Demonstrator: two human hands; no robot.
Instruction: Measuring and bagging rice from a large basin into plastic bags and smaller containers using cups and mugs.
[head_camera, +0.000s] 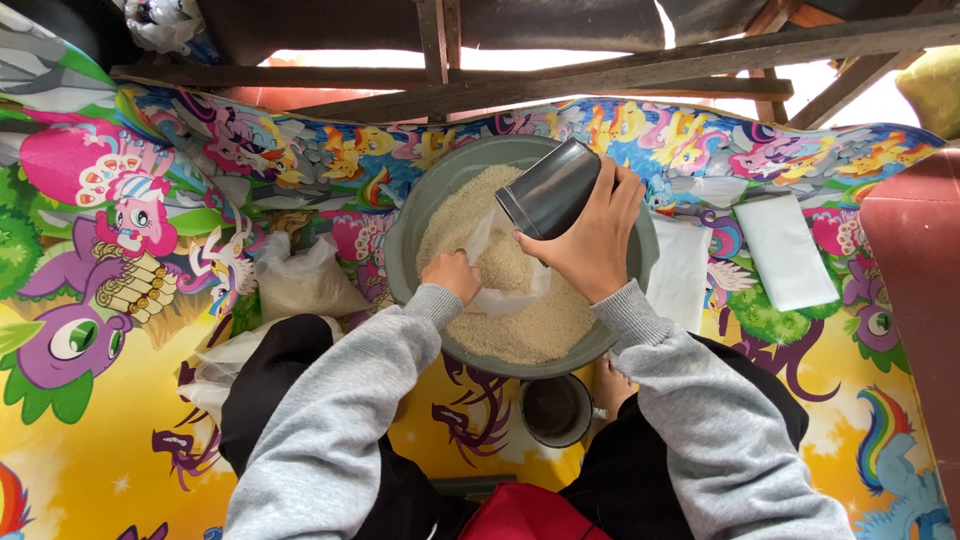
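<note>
While the right hand (590, 245) grips the dark metal cup (550, 190) with its fingers wrapped around the body, the cup is tilted mouth-down toward the clear plastic bag (500, 270). The left hand (452, 275) has its fingers closed on the bag's edge, holding the mouth open over the grey basin (400, 250). The basin sits on the colourful cartoon-print mat (120, 400) and is largely filled with pale rice (530, 330); the bag rests directly on the rice surface.

To perform the pour well, in judgement:
- Keep the cup rim just inside the bag mouth, so that grain falling short lands in the basin and not on the mat.
- Hold the bag edge taut and raised; a slack edge is likely to fold under the stream.
- Tilt the cup gradually. The thin film may collapse under a sudden load.
- Let the bag bottom stay supported by the rice, so the left hand carries no weight.

A second metal cup (555, 408) stands on the mat just beside the near basin rim. A filled bag (305, 280) lies to the left of the basin, and folded white bags (785, 250) lie to the right, well apart from the hands.
</note>
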